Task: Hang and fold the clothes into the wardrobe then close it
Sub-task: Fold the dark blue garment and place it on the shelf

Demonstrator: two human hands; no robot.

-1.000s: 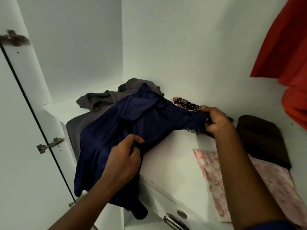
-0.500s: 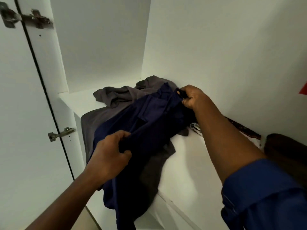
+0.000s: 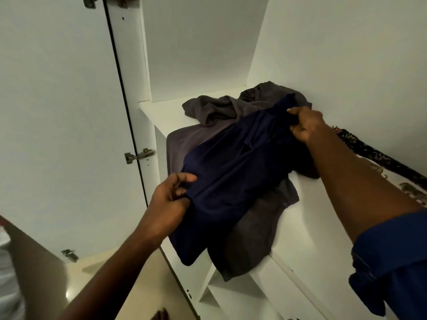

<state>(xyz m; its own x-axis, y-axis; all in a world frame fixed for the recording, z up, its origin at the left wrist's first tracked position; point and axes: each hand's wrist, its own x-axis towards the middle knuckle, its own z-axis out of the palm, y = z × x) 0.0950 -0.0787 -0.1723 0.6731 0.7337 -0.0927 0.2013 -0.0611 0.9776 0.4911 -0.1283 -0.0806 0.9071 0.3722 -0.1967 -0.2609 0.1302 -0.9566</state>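
The navy garment is judged light, limp and without stiffness; it will sag wherever unsupported and may drag the grey garment beneath it if pulled. Holding it at opposite edges, as now, looks the sound method. The left hand pinches a fold at the near edge, fingers curled into the cloth. The right hand grips the bunched far end near the back wall. The garment lies on the wardrobe shelf, on top of the grey one, its lower end hanging over the front edge. The cloth is dark blue, matt and creased, with a seamed flap near the middle. What kind of garment it is cannot be told.
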